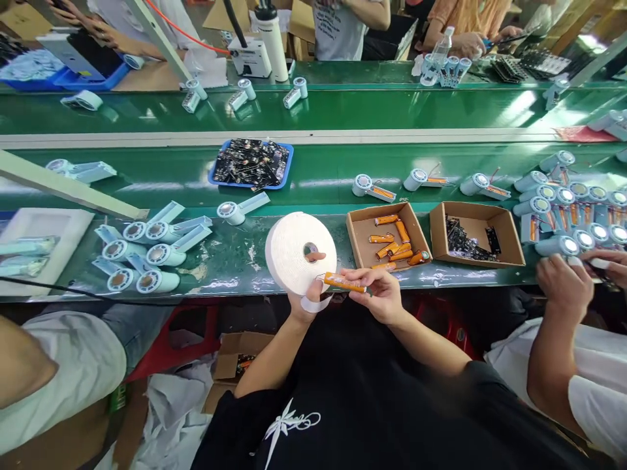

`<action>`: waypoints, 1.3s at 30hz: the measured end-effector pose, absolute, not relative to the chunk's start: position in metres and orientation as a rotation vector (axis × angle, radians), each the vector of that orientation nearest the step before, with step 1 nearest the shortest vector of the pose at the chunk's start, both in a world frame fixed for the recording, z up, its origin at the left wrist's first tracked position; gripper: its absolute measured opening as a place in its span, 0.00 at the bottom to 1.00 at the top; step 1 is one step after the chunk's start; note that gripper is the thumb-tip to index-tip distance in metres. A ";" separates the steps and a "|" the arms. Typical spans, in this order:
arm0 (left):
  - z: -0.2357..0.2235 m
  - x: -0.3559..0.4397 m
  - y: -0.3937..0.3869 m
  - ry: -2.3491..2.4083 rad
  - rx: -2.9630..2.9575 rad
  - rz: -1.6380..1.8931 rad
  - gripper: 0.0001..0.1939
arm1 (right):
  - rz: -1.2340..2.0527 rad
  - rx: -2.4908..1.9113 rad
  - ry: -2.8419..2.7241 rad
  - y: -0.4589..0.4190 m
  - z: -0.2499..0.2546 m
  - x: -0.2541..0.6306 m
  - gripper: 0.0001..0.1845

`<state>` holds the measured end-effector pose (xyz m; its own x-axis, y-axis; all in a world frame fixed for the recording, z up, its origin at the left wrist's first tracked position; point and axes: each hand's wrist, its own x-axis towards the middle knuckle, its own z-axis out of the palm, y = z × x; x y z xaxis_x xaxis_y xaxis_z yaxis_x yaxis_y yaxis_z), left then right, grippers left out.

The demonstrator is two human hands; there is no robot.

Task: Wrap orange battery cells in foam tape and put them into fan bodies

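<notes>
A large roll of white tape (289, 254) stands at the bench's front edge, and my left hand (304, 305) grips it with a finger through the core. A loose strip of the tape curls by my left thumb. Between the fingertips of my right hand (385, 295) is an orange cylindrical battery (345, 282), held level with its left end close to my left thumb. Thin wire shows at that end. Just beyond my right hand, a cardboard box (353, 236) holds several more orange batteries (385, 239).
Right of it, another cardboard box (490, 260) contains small black parts. A blue tray (211, 175) of circuit boards sits farther back. Pale blue fan housings (161, 254) stand at left; more line the green belt (323, 166). A co-worker's hands (563, 287) work at far right.
</notes>
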<state>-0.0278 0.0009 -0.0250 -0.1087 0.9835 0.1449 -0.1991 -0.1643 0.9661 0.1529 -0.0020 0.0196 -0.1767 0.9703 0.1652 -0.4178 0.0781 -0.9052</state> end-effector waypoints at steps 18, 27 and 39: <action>0.002 -0.054 0.001 0.890 1.782 1.053 0.56 | 2.135 -1.394 -0.866 -0.016 -0.019 0.157 0.17; 0.059 -0.098 -0.020 0.886 2.327 0.969 0.29 | 2.645 -0.756 -1.235 -0.010 -0.010 0.180 0.23; 0.013 -0.126 -0.027 1.366 2.858 0.766 0.31 | 1.802 -0.988 -1.169 0.041 0.045 0.192 0.31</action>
